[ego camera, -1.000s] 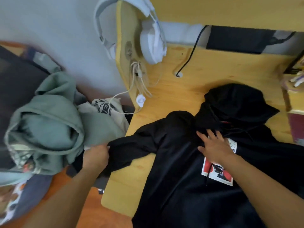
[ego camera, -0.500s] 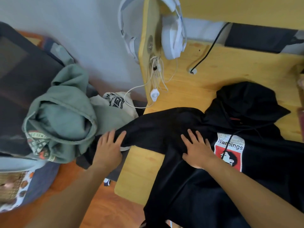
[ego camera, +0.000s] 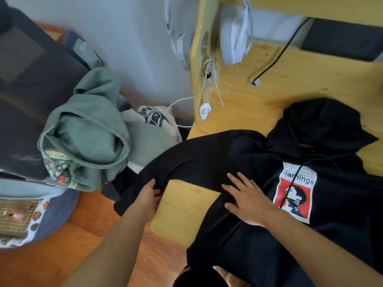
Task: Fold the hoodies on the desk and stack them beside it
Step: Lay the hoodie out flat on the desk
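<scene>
A black hoodie (ego camera: pixel 259 241) with a red and white "Warnings" print lies face up on the wooden desk (ego camera: pixel 269 96), its hood toward the wall. Its left sleeve (ego camera: pixel 186 160) stretches past the desk's left edge. My left hand (ego camera: pixel 148 198) grips that sleeve near the cuff, just off the desk corner. My right hand (ego camera: pixel 247 200) lies flat with spread fingers on the hoodie's chest, left of the print.
A sage green hoodie (ego camera: pixel 87 139) and a cream garment (ego camera: pixel 157 123) are heaped left of the desk against a dark seat (ego camera: pixel 27 83). White headphones (ego camera: pixel 234 36) and white cables (ego camera: pixel 209 90) hang on the desk's side panel. A black cable (ego camera: pixel 275 59) crosses the desktop. Below is orange wooden floor (ego camera: pixel 62 255).
My left hand went from lying open on the sleeve to gripping it near the cuff. My right hand stayed flat on the chest. The view shifted slightly left.
</scene>
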A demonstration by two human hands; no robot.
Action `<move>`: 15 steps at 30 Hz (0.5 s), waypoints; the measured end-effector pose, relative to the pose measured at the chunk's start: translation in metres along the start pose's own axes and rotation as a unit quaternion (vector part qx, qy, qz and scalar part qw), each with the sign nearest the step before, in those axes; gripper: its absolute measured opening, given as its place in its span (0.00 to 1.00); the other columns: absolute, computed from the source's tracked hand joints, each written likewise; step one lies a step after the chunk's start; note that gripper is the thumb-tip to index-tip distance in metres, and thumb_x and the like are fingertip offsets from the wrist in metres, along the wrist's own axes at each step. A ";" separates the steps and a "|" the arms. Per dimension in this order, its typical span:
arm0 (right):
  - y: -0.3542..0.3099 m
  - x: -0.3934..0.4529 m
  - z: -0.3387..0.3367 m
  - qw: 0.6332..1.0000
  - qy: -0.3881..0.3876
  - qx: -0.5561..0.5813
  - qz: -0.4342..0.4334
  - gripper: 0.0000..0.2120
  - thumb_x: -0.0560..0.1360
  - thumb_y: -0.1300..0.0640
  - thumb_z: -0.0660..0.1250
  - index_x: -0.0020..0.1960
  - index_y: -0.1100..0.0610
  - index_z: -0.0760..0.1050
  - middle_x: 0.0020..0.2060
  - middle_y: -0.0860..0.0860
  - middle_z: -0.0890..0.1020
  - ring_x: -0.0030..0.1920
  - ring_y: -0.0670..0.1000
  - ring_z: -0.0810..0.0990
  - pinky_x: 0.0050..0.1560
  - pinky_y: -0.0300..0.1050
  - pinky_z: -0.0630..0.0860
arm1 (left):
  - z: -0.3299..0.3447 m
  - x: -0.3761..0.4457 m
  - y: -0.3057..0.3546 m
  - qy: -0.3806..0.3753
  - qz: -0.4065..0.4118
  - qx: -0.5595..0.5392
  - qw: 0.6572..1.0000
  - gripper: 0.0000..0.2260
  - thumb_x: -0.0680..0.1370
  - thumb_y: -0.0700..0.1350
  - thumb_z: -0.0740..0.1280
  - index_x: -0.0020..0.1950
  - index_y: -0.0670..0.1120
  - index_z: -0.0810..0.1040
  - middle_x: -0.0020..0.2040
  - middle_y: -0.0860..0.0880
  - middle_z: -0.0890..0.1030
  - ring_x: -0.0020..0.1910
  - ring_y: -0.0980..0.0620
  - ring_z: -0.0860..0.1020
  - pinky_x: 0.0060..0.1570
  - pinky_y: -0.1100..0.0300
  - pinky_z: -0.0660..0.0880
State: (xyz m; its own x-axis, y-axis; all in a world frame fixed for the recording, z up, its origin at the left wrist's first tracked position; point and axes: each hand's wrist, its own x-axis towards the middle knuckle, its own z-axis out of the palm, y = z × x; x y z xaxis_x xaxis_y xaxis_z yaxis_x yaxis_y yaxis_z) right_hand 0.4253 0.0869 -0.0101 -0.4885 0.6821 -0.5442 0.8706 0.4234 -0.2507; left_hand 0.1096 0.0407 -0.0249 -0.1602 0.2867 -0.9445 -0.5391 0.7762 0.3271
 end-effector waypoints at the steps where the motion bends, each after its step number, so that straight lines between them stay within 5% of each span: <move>1: 0.004 -0.003 -0.001 1.000 -0.004 0.000 -0.002 0.31 0.83 0.38 0.55 0.82 0.43 0.50 0.82 0.44 0.39 0.81 0.51 0.34 0.81 0.57 0.45 | 0.001 -0.003 0.002 -0.002 0.023 -0.047 0.999 0.29 0.84 0.59 0.60 0.78 0.41 0.64 0.68 0.37 0.76 0.56 0.40 0.79 0.56 0.44 0.76; 4: 0.009 -0.005 -0.004 0.999 -0.015 0.030 0.004 0.29 0.82 0.39 0.58 0.81 0.42 0.54 0.82 0.42 0.41 0.81 0.49 0.36 0.81 0.56 0.45 | 0.001 0.005 0.014 0.025 0.113 -0.133 0.984 0.25 0.84 0.49 0.62 0.80 0.44 0.64 0.73 0.41 0.73 0.66 0.42 0.76 0.58 0.48 0.74; 7: 0.010 -0.014 -0.005 0.989 0.062 0.136 0.011 0.28 0.82 0.43 0.61 0.80 0.43 0.59 0.82 0.44 0.48 0.82 0.49 0.43 0.81 0.53 0.48 | 0.015 0.006 0.023 0.131 0.149 0.089 0.976 0.28 0.80 0.47 0.64 0.79 0.43 0.63 0.73 0.38 0.72 0.68 0.38 0.73 0.64 0.45 0.72; 9: 0.025 -0.028 0.000 0.969 0.181 0.159 0.054 0.26 0.83 0.49 0.62 0.80 0.48 0.62 0.81 0.47 0.56 0.80 0.50 0.53 0.80 0.51 0.55 | 0.040 -0.009 0.019 0.201 0.173 0.331 0.906 0.30 0.80 0.48 0.64 0.80 0.44 0.60 0.75 0.37 0.65 0.69 0.34 0.68 0.67 0.42 0.68; 11: 0.049 -0.051 0.007 0.940 0.236 0.198 0.150 0.26 0.82 0.53 0.63 0.78 0.51 0.64 0.79 0.49 0.61 0.77 0.51 0.60 0.78 0.51 0.61 | 0.073 -0.032 0.007 0.216 0.316 0.475 0.792 0.28 0.80 0.48 0.64 0.80 0.47 0.62 0.74 0.39 0.63 0.70 0.36 0.64 0.68 0.42 0.66; 13: 0.081 -0.083 0.018 0.920 0.243 0.207 0.226 0.27 0.80 0.56 0.65 0.78 0.52 0.65 0.78 0.52 0.63 0.76 0.55 0.63 0.77 0.51 0.63 | 0.113 -0.051 -0.010 0.133 0.448 0.542 0.698 0.24 0.81 0.47 0.64 0.77 0.47 0.68 0.72 0.42 0.68 0.70 0.39 0.66 0.69 0.45 0.67; 15: 0.118 -0.118 0.027 0.914 0.241 0.183 0.269 0.28 0.80 0.57 0.67 0.78 0.53 0.65 0.78 0.56 0.63 0.76 0.57 0.62 0.78 0.52 0.61 | 0.157 -0.061 -0.033 0.019 0.497 0.596 0.630 0.21 0.82 0.48 0.64 0.75 0.48 0.72 0.73 0.44 0.71 0.72 0.43 0.66 0.73 0.49 0.66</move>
State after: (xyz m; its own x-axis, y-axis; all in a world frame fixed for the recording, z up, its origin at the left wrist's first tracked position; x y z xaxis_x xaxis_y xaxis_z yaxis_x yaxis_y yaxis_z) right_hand 0.5872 0.0405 0.0026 0.1250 0.9538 -0.2732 0.9105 -0.2197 -0.3502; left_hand 0.2671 0.0860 0.0263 0.0401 0.9680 -0.2477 0.8443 0.0997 0.5265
